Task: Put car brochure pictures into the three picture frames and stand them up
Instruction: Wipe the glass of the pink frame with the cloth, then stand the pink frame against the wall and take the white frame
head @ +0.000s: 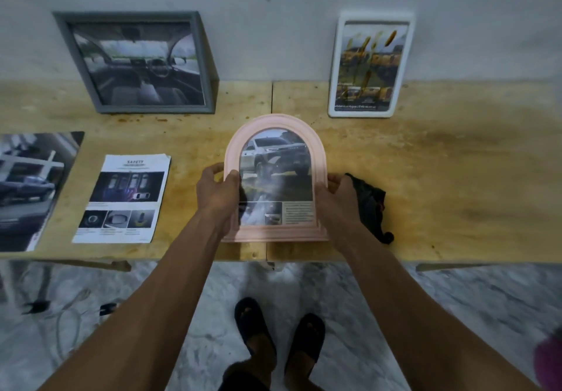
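Left hand [217, 191] and right hand [336, 191] grasp the side edges of the pink arched plastic frame [275, 177], holding it over the near edge of the wooden table [456, 177]; fingers behind it are hidden. At 11 o'clock, a grey square frame [137, 62]; at 1 o'clock, a white rectangular frame [371, 66], both leaning on the wall. At 9 o'clock, a safety brochure page [123, 199].

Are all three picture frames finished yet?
Almost. The grey frame and white frame already stand against the wall with car pictures inside. The pink arched frame has its picture too, but the left hand and right hand hold it; it needs standing up.
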{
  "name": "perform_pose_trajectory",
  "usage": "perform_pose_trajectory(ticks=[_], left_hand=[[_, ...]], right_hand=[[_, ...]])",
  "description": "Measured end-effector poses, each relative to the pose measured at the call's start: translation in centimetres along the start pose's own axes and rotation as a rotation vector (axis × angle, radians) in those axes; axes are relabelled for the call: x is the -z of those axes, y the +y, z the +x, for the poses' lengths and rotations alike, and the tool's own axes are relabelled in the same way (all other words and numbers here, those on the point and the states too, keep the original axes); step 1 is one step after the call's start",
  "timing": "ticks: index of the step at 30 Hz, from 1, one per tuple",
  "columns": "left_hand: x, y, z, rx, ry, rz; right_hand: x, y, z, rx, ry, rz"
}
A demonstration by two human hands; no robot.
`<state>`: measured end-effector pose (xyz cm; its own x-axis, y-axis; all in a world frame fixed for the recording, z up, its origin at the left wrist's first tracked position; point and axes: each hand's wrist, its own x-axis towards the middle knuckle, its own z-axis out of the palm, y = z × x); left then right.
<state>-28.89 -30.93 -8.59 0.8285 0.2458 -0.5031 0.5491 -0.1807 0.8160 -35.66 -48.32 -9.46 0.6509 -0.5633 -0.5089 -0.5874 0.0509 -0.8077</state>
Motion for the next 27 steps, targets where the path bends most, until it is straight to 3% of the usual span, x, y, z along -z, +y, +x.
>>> perform_pose_trajectory(ticks=[5,15,27], left_hand=[[2.9,4.6,-2.9,0.019,-0.056,-0.101],[7.9,11.5,-2.6,-0.262,-0.186,0.112],[1.7,16.4,5.9,-0.345,-0.141,0.191]], right_hand=[[1.2,-4.3,-3.3,0.08,-0.054,-0.009],[1.5,-11.1,-5.3,0.189,-0.014,-0.081],[-1.3,-16.2,5.1,0.3,0.047,-0.165]])
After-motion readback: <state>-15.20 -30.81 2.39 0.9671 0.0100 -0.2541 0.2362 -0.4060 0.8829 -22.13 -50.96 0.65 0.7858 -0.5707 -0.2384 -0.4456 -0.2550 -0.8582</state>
